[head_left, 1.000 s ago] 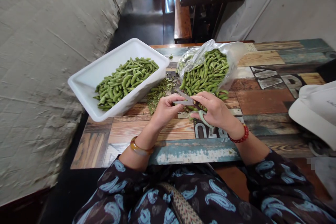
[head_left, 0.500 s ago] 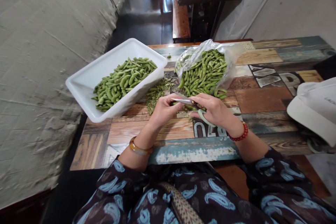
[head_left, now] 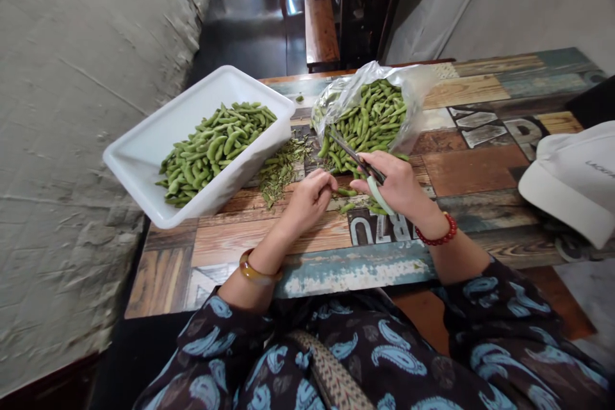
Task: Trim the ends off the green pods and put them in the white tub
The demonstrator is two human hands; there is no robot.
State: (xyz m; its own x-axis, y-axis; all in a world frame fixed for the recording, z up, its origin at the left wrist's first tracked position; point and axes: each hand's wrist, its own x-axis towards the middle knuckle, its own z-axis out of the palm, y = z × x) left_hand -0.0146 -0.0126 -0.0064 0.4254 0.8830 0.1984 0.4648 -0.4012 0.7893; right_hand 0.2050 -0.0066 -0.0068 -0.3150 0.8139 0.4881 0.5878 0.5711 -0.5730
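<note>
hands, two. left hand (head_left: 312,197): one, fingertips drawn together; whether anything is pinched in them cannot be told. right hand (head_left: 396,182): one, clamped on the scissors.

scissors (head_left: 353,155), one pair: pale green handle in the right hand, blades slanting away from it, tips over the near side of the bag.

containers, two. white tub (head_left: 127,173), one: beyond and to the left of the left hand, standing askew, holding a heap of green pods (head_left: 216,147), too many to count. clear plastic bag (head_left: 420,90), one: mouth open, just beyond the right hand, holding bagged pods (head_left: 375,116), likewise uncounted.

loose pods (head_left: 346,207), at least three: on the table (head_left: 475,173), between and just below the two hands.

trimmings (head_left: 278,173), one pile: beyond the left hand, between tub and bag.

white cap (head_left: 571,173), one: well to the right of the right hand.

edges and room: the near table edge runs below both hands, under the forearms; a strip of patchwork surface lies between hands and edge, a broader stretch between right hand and cap.
</note>
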